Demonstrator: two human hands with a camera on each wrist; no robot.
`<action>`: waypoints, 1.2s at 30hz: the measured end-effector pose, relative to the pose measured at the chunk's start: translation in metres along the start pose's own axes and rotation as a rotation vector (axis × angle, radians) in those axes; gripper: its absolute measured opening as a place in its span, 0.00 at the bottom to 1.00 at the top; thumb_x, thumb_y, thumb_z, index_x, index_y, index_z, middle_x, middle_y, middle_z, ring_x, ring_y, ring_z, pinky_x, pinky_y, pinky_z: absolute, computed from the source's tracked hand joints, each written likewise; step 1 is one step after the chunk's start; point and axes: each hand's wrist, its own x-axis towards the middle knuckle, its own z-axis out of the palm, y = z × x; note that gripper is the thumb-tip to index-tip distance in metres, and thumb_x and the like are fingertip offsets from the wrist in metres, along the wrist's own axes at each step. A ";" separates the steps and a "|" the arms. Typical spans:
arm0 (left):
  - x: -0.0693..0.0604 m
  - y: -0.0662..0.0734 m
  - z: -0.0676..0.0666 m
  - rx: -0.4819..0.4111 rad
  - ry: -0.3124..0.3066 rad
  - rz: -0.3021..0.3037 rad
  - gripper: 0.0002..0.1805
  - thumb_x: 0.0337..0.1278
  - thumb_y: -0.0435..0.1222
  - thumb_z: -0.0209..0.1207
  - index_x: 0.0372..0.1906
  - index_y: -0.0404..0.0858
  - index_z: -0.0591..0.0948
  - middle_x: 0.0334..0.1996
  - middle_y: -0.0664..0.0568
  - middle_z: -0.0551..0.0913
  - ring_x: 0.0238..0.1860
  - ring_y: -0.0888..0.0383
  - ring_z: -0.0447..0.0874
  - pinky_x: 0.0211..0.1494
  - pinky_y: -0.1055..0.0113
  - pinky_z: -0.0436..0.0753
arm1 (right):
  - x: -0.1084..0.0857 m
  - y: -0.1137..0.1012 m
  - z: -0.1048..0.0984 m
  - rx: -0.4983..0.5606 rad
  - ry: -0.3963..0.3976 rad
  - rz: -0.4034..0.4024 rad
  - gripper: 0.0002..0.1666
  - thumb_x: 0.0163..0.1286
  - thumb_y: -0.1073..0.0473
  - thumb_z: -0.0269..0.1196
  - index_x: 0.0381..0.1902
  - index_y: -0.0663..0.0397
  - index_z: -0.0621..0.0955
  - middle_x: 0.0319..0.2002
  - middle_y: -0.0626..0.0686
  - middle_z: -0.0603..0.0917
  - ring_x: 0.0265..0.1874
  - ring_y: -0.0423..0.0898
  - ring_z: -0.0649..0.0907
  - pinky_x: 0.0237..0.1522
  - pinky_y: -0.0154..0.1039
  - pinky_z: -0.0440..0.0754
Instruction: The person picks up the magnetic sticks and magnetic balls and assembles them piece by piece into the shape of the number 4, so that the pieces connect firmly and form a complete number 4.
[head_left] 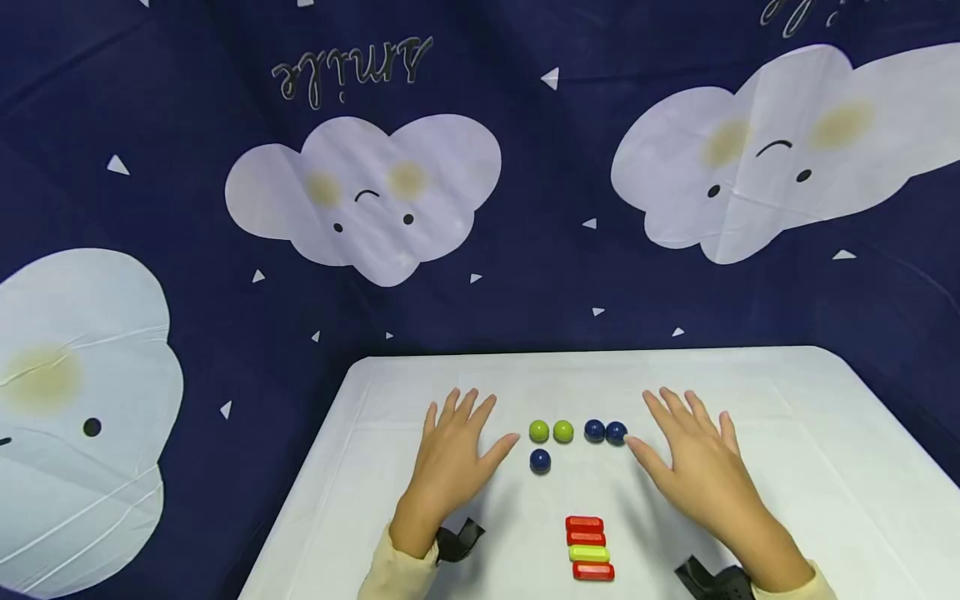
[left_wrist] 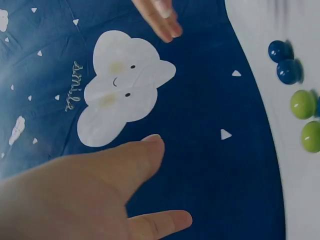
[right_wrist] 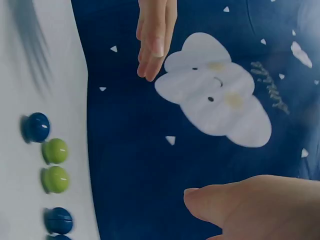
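My left hand (head_left: 448, 467) is held over the table's left side, fingers spread and holding nothing. My right hand (head_left: 701, 471) mirrors it on the right, also spread and holding nothing. Between them lie two glossy green balls (head_left: 551, 431) side by side and, just right of these, two dark blue balls (head_left: 605, 432). A third blue ball (head_left: 540, 461) sits in front of the left green one. In the head view the right thumb overlaps the edge of the rightmost blue ball; the right wrist view shows that hand raised apart from the balls.
Nearer the front of the white table (head_left: 780, 392), red bars (head_left: 585, 523) and one yellow-green bar (head_left: 588, 553) are stacked in a short column. A navy cloth (head_left: 540, 275) printed with clouds hangs behind the table. Black straps (head_left: 459, 540) circle the wrists.
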 end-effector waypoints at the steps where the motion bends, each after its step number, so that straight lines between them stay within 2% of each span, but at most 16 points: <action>1: -0.002 -0.002 0.002 -0.019 -0.003 -0.003 0.39 0.68 0.66 0.52 0.72 0.44 0.75 0.73 0.42 0.70 0.77 0.39 0.58 0.75 0.35 0.49 | -0.002 0.002 0.004 0.011 0.002 0.005 0.42 0.75 0.37 0.59 0.73 0.60 0.70 0.71 0.69 0.69 0.71 0.75 0.61 0.67 0.77 0.42; 7: -0.014 -0.013 0.023 -0.111 -0.080 -0.034 0.37 0.69 0.65 0.52 0.69 0.44 0.78 0.71 0.43 0.73 0.75 0.38 0.61 0.74 0.33 0.51 | -0.012 0.013 0.025 0.021 -0.039 0.055 0.41 0.75 0.38 0.59 0.71 0.63 0.72 0.68 0.72 0.71 0.69 0.76 0.64 0.64 0.78 0.49; 10: -0.021 -0.016 0.036 -0.136 -0.094 -0.051 0.35 0.68 0.63 0.54 0.68 0.43 0.79 0.69 0.43 0.74 0.74 0.37 0.63 0.73 0.33 0.53 | -0.016 0.018 0.035 0.023 -0.063 0.070 0.40 0.74 0.38 0.60 0.70 0.62 0.73 0.67 0.71 0.73 0.68 0.76 0.65 0.63 0.78 0.52; 14: -0.027 -0.019 0.051 -0.161 -0.090 -0.050 0.34 0.69 0.62 0.55 0.65 0.42 0.80 0.67 0.43 0.77 0.71 0.37 0.67 0.71 0.32 0.56 | -0.022 0.022 0.045 0.027 -0.084 0.080 0.40 0.74 0.37 0.60 0.69 0.63 0.74 0.66 0.71 0.74 0.68 0.76 0.66 0.63 0.78 0.54; 19: -0.029 -0.021 0.065 -0.168 -0.092 -0.031 0.32 0.70 0.60 0.55 0.64 0.42 0.81 0.65 0.43 0.78 0.70 0.37 0.69 0.70 0.32 0.59 | -0.026 0.027 0.052 0.029 -0.106 0.094 0.41 0.74 0.36 0.59 0.69 0.63 0.74 0.66 0.72 0.73 0.67 0.77 0.66 0.63 0.78 0.55; 24: -0.033 -0.023 0.076 -0.169 -0.056 0.007 0.27 0.70 0.56 0.58 0.61 0.42 0.83 0.62 0.45 0.81 0.67 0.42 0.74 0.69 0.36 0.63 | -0.030 0.029 0.058 0.042 -0.119 0.096 0.39 0.74 0.37 0.60 0.68 0.62 0.76 0.66 0.70 0.74 0.67 0.77 0.67 0.63 0.77 0.56; 27: -0.036 -0.024 0.082 -0.174 -0.037 0.033 0.25 0.72 0.55 0.57 0.60 0.42 0.83 0.60 0.48 0.82 0.66 0.46 0.76 0.69 0.38 0.66 | -0.033 0.029 0.061 0.055 -0.115 0.090 0.37 0.74 0.39 0.61 0.66 0.63 0.77 0.64 0.69 0.76 0.66 0.75 0.69 0.63 0.75 0.59; 33: -0.041 -0.025 0.087 -0.199 -0.038 0.025 0.25 0.73 0.55 0.56 0.59 0.41 0.84 0.59 0.48 0.83 0.65 0.47 0.77 0.68 0.40 0.68 | -0.038 0.031 0.067 0.067 -0.117 0.085 0.33 0.72 0.45 0.65 0.63 0.65 0.79 0.62 0.69 0.78 0.64 0.71 0.74 0.64 0.69 0.66; 36: -0.042 -0.025 0.090 -0.219 -0.017 0.049 0.24 0.73 0.54 0.57 0.58 0.40 0.85 0.58 0.49 0.84 0.64 0.48 0.78 0.67 0.43 0.71 | -0.040 0.033 0.070 0.070 -0.123 0.096 0.32 0.72 0.45 0.66 0.63 0.63 0.80 0.62 0.69 0.78 0.63 0.70 0.75 0.62 0.69 0.68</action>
